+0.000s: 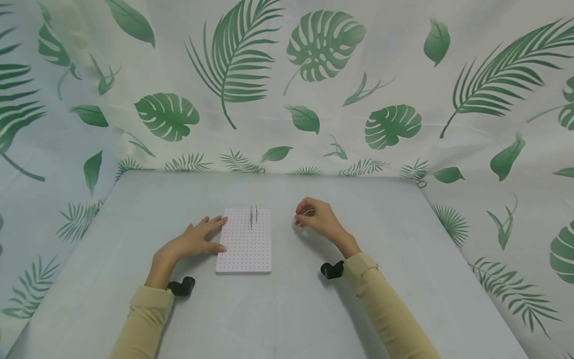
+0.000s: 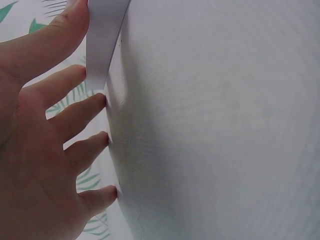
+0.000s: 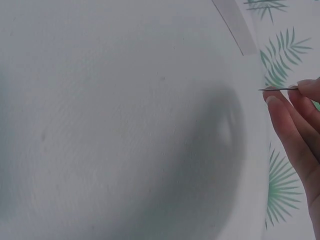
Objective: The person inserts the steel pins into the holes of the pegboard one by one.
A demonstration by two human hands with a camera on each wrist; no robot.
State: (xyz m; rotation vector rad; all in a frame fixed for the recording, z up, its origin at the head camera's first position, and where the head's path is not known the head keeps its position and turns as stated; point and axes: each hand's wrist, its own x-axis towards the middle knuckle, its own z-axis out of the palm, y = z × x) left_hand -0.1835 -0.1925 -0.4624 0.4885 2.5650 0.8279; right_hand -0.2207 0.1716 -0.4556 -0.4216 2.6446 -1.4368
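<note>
A white board (image 1: 244,257) dotted with rows of small holes lies flat on the table. Several thin needles (image 1: 251,217) stand upright in it near its far edge. My left hand (image 1: 192,241) is spread at the board's left edge, thumb and index finger touching it; other fingertips rest on the table in the left wrist view. To the right of the board, my right hand (image 1: 319,217) is raised above the table. Between its thumb and fingertips it pinches a thin dark needle (image 3: 277,89), whose pointed end sticks out past the fingers.
The table (image 1: 287,314) has a pale, smooth cover. Behind it and at both sides hangs a white curtain (image 1: 264,134) printed with green leaves. A black wrist-worn camera (image 1: 332,270) is by the right cuff, another black camera (image 1: 182,286) by the left.
</note>
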